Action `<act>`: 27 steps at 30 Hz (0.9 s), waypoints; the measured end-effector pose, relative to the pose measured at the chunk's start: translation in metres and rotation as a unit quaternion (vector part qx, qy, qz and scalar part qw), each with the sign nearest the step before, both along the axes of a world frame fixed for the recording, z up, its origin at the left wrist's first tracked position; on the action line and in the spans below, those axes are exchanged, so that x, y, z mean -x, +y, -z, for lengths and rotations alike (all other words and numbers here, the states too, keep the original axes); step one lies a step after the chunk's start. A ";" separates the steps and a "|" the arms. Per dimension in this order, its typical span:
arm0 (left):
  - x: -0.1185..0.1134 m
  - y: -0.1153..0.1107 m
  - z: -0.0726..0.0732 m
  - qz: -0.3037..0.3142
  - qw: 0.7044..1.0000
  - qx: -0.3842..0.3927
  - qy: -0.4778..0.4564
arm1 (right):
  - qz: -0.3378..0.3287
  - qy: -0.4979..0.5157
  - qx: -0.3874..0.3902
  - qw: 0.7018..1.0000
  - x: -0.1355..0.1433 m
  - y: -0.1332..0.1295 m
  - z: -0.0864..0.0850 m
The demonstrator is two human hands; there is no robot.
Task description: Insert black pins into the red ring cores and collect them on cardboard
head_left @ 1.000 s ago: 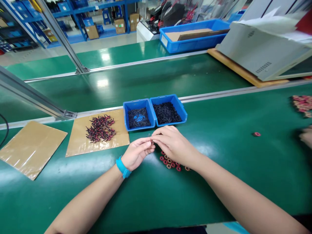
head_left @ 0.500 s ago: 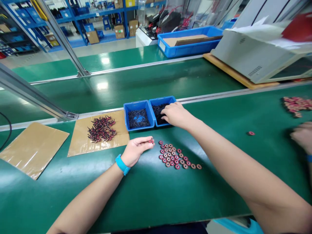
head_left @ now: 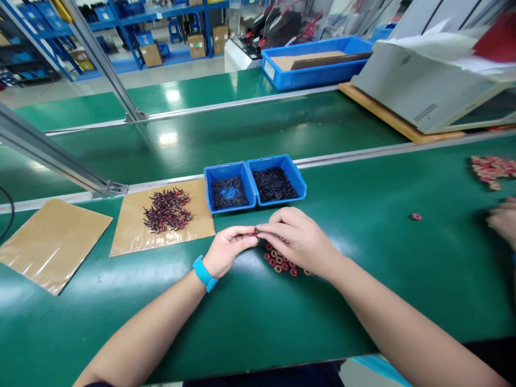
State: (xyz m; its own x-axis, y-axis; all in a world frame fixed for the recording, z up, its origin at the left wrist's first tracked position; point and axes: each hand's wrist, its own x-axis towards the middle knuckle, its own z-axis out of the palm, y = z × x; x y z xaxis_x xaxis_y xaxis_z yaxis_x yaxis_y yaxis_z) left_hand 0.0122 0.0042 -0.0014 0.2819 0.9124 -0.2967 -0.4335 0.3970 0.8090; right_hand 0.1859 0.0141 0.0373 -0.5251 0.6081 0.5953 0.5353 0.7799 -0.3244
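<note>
My left hand [head_left: 228,250], with a turquoise band at the wrist, pinches a small red wound motor stator [head_left: 253,234] between thumb and fingertips. My right hand [head_left: 302,239] meets it there, thumb and fingers pinched together at the stator; whatever they hold is too small to make out. Partly under my right hand lies a group of loose stators [head_left: 278,263], red and copper-coloured. Just beyond the hands stand two blue bins, the left bin [head_left: 207,188] and the right bin [head_left: 302,188]. Both contain thin black tube-like pieces [head_left: 274,184].
On a brown wrapped sheet [head_left: 124,231] to the left lies a pile of stators with black leads [head_left: 167,209]. Another brown sheet [head_left: 52,247] lies farther left. One stator [head_left: 416,216], more stators [head_left: 494,169] and another person's hand [head_left: 503,220] are at right. A metal post [head_left: 108,185] rises behind.
My right hand has come out of the right blue bin and moved down to the stator at my left fingertips. My left hand has stayed nearly still, holding the stator.
</note>
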 end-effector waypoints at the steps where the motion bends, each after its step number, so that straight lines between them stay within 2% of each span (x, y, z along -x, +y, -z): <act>1: 0.000 0.000 0.000 0.001 1.000 0.004 -0.001 | 0.004 -0.004 0.001 1.000 0.000 0.001 0.002; 7: -0.001 -0.003 -0.001 0.016 1.000 0.012 0.007 | 0.002 0.011 0.060 0.998 0.002 0.005 0.006; 15: 0.001 -0.003 0.002 0.035 0.999 -0.012 0.016 | 0.012 0.064 0.185 0.981 0.004 0.004 0.006; 27: 0.000 -0.002 0.000 0.050 0.998 -0.033 0.029 | 0.019 0.081 0.209 0.974 0.004 0.004 0.007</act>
State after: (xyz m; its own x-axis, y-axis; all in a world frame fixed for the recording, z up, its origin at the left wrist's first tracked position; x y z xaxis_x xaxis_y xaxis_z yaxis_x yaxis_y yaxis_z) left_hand 0.0118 0.0020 -0.0017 0.3557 0.8991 -0.2550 -0.3462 0.3802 0.8576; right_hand 0.1823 0.0186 0.0307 -0.4175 0.8324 0.3644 0.4772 0.5422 -0.6916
